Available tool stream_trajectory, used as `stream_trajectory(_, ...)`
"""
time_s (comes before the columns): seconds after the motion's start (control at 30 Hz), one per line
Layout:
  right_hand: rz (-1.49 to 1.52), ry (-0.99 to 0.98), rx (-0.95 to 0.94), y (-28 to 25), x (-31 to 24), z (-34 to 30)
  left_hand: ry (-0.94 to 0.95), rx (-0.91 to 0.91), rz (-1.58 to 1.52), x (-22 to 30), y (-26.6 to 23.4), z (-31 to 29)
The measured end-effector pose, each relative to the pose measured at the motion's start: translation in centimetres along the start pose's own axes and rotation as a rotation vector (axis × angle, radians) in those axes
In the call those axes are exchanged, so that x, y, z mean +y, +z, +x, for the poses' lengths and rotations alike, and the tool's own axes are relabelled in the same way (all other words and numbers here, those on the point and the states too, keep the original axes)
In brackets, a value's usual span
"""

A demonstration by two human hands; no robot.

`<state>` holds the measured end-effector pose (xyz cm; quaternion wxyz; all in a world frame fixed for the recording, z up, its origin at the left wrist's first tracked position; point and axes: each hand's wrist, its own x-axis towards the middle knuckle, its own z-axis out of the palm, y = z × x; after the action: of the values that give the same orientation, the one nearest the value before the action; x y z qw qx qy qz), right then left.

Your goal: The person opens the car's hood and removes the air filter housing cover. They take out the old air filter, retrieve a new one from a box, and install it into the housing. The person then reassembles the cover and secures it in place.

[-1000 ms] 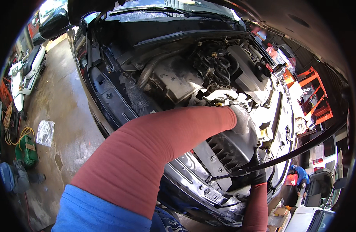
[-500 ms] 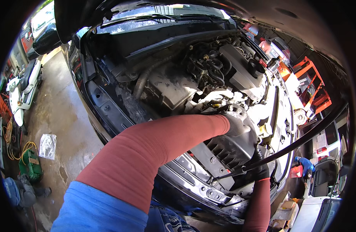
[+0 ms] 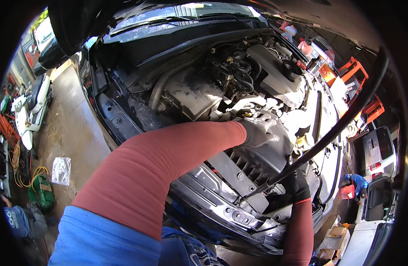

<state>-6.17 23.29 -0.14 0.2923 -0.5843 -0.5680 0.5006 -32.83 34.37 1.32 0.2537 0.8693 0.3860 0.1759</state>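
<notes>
In the engine bay (image 3: 119, 117), a black box (image 3: 269, 155) sits near the front, long axis slanting upper left to lower right, ribs facing lower left. Left hand (image 3: 258, 132) atop it, fingers apart; right hand (image 3: 298, 185) near its lower end, fingers' state unclear.

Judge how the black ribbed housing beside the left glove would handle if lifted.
The black ribbed housing would probably feel stiff, since its moulded ribs look straight and firm. It may be fairly light for its size, as it looks like plastic. Its broad, smooth top could be somewhat slippery to grip.
</notes>
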Motion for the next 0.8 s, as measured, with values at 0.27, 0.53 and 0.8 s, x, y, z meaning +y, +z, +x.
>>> stream_trajectory(0.27,0.188,0.288,-0.027,-0.8,-1.4,-0.8,0.072,0.116,0.144,-1.9,2.7,1.3)
stream_trajectory(0.53,-0.051,0.058,0.022,-0.9,-0.7,-0.7,0.059,0.211,0.025,0.6,-5.3,-3.2)
stream_trajectory(0.8,-0.269,-0.181,0.434,-0.6,-1.4,0.8,0.092,0.834,0.083,0.9,-13.1,-26.6)
